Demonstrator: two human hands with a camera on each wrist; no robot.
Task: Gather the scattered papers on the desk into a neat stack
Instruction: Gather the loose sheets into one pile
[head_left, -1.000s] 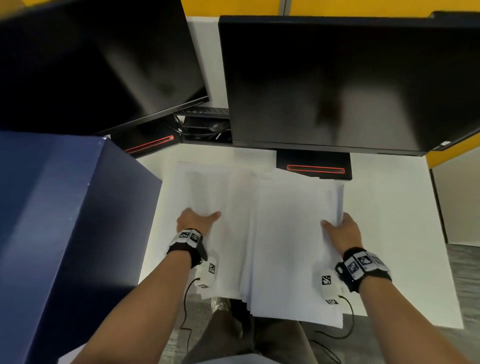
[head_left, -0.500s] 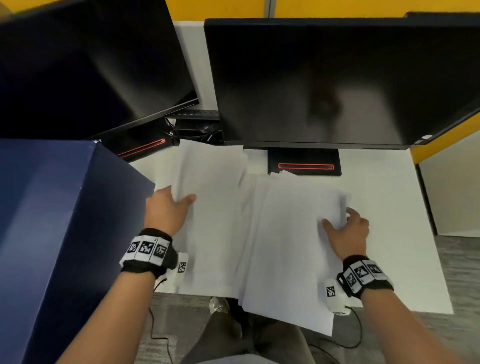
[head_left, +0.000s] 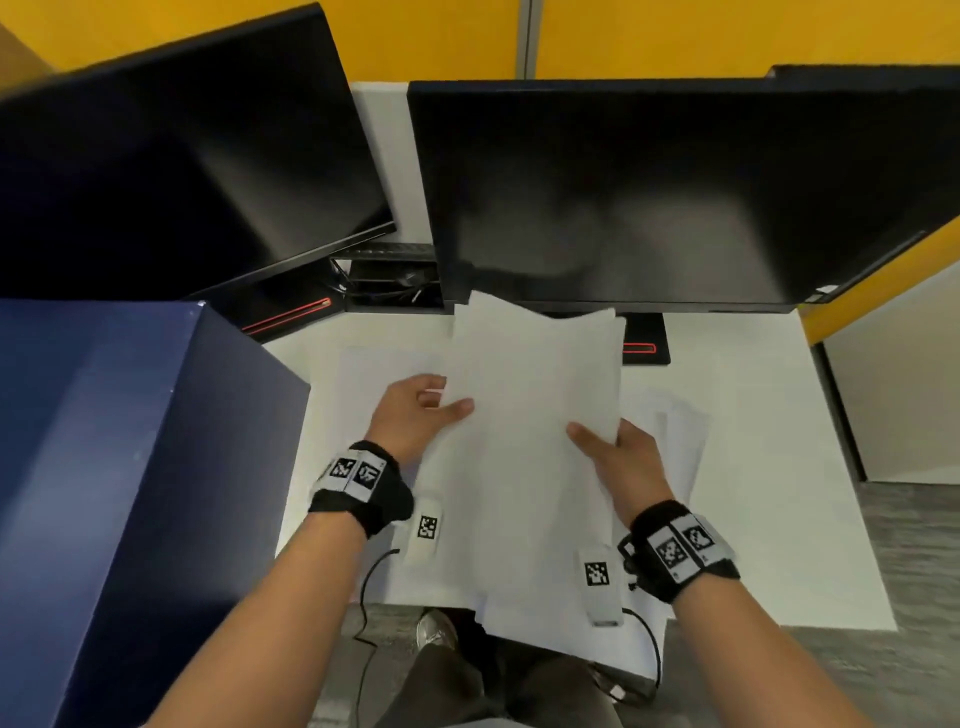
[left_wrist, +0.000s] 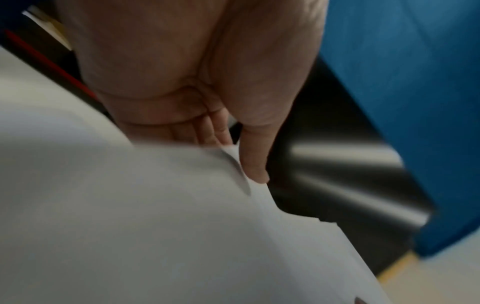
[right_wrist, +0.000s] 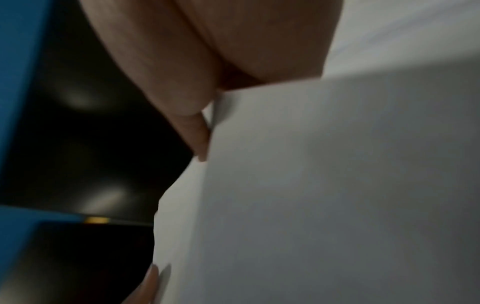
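A thick bundle of white papers (head_left: 530, 415) is tilted up above the white desk (head_left: 753, 467), its near end hanging past the front edge. My left hand (head_left: 441, 402) pinches its left edge, thumb on top and fingers beneath. My right hand (head_left: 597, 441) grips its right edge the same way. In the left wrist view the thumb (left_wrist: 253, 164) presses on the paper (left_wrist: 130, 226). The right wrist view shows a thumb (right_wrist: 200, 133) against the sheet edge (right_wrist: 337, 185). More loose sheets lie flat at the left (head_left: 363, 374) and right (head_left: 680, 431) of the bundle.
Two dark monitors (head_left: 182, 171) (head_left: 649, 192) stand at the back, their bases (head_left: 644, 343) with red stripes close behind the papers. A tall blue box (head_left: 119, 467) borders the desk's left side. Cables (head_left: 384, 280) lie between the monitors. My legs and a shoe (head_left: 436, 629) are below the front edge.
My left hand has carried its sheets rightward onto the right pile. Both hands have come closer together and now hold one bundle lifted and tilted.
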